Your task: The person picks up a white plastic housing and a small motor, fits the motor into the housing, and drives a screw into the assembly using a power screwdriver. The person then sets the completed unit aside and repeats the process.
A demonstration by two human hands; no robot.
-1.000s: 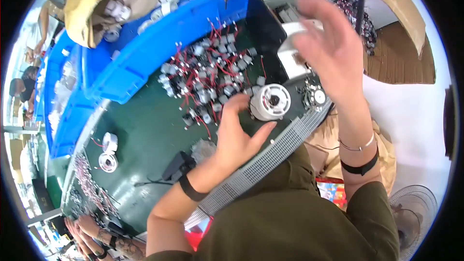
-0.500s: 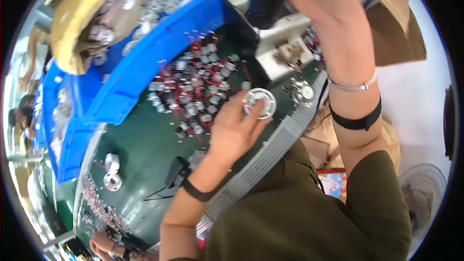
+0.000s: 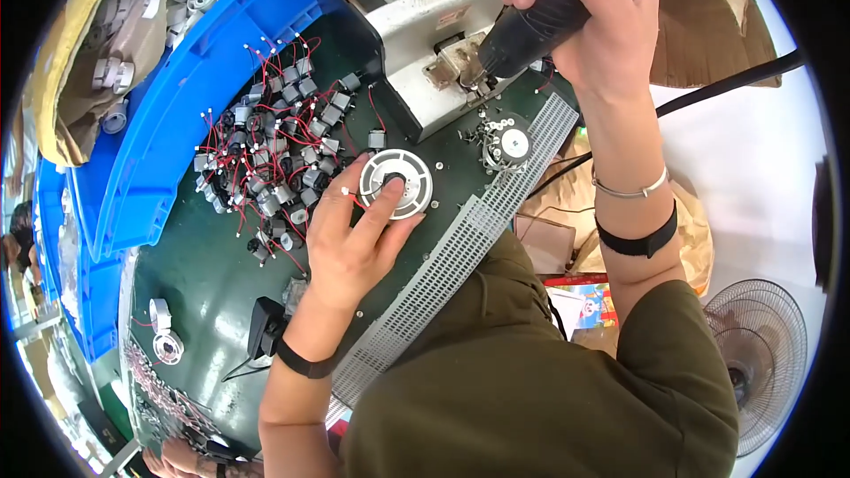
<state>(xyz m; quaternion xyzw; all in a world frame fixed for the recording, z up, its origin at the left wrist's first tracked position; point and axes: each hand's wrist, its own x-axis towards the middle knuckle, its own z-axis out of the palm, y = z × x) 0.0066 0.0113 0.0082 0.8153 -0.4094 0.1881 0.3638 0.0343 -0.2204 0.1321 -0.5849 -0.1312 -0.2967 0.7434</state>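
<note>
My left hand (image 3: 341, 248) grips a white spoked plastic wheel (image 3: 418, 170) over the green bench, its index finger pressed on the dark hub. A short wire end with a white plug sticks out beside the fingers. Up at the right, my right hand (image 3: 611, 49) is wrapped round a black electric screwdriver (image 3: 536, 28). The driver's nose points down to the left, at the metal outlet of a grey screw feeder (image 3: 398, 75); whether they touch I cannot tell. Between the wheel and the feeder lies a round holder (image 3: 509, 146) with several loose screws around it.
Small motors (image 3: 274, 142) with red and black wires lie heaped left of the wheel. Beyond them stands a blue bin (image 3: 190, 80) with white plastic parts. A perforated metal strip (image 3: 443, 257) edges the bench near me. Another person's hand (image 3: 177, 456) is at the lower left.
The screwdriver, blurred before, now has its nose at the feeder's outlet. My view has shifted, showing more of the feeder. My left hand keeps hold of the wheel.
</note>
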